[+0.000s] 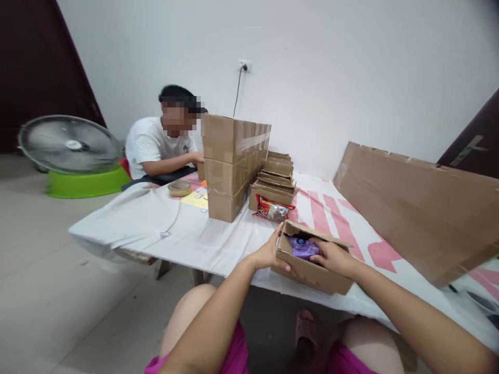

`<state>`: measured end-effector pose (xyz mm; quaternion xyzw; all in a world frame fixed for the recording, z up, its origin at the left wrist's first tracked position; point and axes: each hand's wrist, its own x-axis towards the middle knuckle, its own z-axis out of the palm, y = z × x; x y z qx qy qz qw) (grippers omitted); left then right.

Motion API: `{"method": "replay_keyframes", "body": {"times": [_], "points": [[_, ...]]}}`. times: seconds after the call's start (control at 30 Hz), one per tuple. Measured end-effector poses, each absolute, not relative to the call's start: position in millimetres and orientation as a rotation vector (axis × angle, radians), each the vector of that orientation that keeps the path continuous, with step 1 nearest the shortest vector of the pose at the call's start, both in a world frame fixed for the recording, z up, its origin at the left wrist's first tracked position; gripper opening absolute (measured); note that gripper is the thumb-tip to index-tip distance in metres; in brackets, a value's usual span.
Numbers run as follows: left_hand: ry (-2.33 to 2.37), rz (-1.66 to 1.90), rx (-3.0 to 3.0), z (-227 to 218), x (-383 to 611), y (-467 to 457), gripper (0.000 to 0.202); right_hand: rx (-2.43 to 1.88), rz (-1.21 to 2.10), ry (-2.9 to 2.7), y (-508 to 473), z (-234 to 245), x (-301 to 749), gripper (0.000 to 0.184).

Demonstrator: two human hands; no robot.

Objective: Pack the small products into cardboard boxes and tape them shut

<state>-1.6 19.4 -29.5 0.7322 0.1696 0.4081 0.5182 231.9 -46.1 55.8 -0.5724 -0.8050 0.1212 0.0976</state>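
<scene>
An open cardboard box (315, 278) sits at the near edge of the table in front of me. My left hand (271, 251) grips its left end, thumb on the near side and fingers round the far corner. Inside the box lies a purple plastic packet (302, 248). My right hand (333, 257) reaches into the opening with its fingers closed on the packet's right side; some fingertips are hidden by the box. Just beyond the box, a red snack packet (273, 209) leans against another open box (271, 195).
A tall stack of taped boxes (222, 176) stands left of centre, with a row of open boxes behind. A roll of tape (180, 188) lies further left. A co-worker (144, 140) sits across the table. A large cardboard sheet (421, 208) stands on the right.
</scene>
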Motion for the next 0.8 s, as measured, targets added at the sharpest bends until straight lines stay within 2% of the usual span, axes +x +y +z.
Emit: {"method": "replay_keyframes", "body": {"times": [0.1, 0.3, 0.57, 0.7, 0.8], "points": [[0.449, 1.009, 1.751, -26.7, -3.0, 18.1, 0.142, -1.59, 0.129, -2.311, -62.1, 67.0, 231.1, 0.042], [0.565, 1.075, 1.725, -23.1, -8.2, 18.4, 0.135, -1.344, -0.088, -2.021, -82.3, 95.5, 241.9, 0.024], [0.746, 1.27, 1.733, -13.2, -36.6, 29.5, 0.125, -1.324, -0.279, -1.601, -92.3, 105.8, 268.0, 0.025], [0.93, 1.505, 1.684, -17.0, -61.7, 45.4, 0.112, -1.32, -0.256, -1.401, -89.2, 100.6, 287.5, 0.029], [1.046, 1.593, 1.642, -25.9, -73.5, 55.9, 0.093, -1.406, -0.128, -1.42, -83.1, 70.9, 292.1, 0.034]]}}
